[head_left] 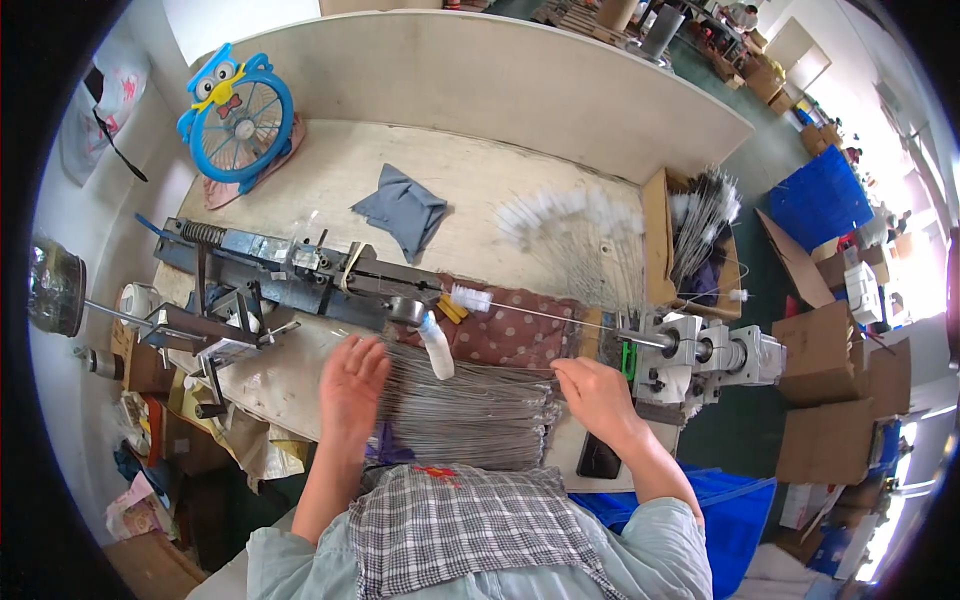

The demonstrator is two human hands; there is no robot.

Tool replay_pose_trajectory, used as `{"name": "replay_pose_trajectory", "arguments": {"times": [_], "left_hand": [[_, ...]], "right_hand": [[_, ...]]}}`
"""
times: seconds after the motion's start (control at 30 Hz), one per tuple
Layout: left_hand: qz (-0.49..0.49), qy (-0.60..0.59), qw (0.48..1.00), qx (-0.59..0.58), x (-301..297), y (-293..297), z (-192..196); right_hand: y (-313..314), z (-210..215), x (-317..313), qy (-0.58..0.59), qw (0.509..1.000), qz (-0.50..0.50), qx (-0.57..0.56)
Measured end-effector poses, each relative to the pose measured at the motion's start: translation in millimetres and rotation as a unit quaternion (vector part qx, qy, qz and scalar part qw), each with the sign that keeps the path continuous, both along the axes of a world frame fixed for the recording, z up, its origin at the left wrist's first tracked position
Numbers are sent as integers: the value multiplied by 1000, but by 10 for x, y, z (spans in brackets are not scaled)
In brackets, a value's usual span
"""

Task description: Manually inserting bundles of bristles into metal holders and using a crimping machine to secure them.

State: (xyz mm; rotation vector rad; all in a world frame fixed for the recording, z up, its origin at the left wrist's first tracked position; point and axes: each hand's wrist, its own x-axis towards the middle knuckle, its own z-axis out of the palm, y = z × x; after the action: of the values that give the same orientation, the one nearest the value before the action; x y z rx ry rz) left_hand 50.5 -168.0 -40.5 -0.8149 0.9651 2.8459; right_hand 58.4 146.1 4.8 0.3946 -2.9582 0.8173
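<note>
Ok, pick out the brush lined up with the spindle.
The brush beside the yellow strips, its wire reaching the spindle; other brushes lie fanned on the table or gather at the cardboard box.

My left hand point(355, 385) is raised with loosely spread fingers beside the left end of a thick bundle of grey wires point(470, 415) on a pale worktable point(330, 160). My right hand point(598, 395), thumb and fingertips pinched together, holds a thin wire point(535, 370) at the bundle's right end. Beyond, a white-bristled brush point(470, 298) sits on a wire stem running right to a metal spindle machine point(680, 350), above a brown polka-dot cloth point(515, 335). A white bottle point(438, 352) stands between. More white brushes point(570, 220) fan out behind, near a cardboard box point(656, 240); a blue cartoon-faced fan point(243, 125) stands far left.
</note>
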Motion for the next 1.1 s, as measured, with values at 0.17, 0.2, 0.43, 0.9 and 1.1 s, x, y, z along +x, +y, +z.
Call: {"name": "replay_pose_trajectory", "arguments": {"times": [0.17,0.2,0.43,0.9,1.1], "left_hand": [[-111,-34,949,-294,-139,923,312],[-149,-72,972,-165,-268,933,367],[-243,-8,915,322,-305,301,1178],[-267,422,630,-595,-491,1576,606],[-286,420,455,-732,-854,1953,382]], "right_hand": [[-7,51,57,7,996,65,59],[-3,29,37,12,996,66,60],[-122,104,38,-27,980,10,195],[435,898,-347,171,977,-111,62],[408,557,-584,123,987,-84,-64]]}}
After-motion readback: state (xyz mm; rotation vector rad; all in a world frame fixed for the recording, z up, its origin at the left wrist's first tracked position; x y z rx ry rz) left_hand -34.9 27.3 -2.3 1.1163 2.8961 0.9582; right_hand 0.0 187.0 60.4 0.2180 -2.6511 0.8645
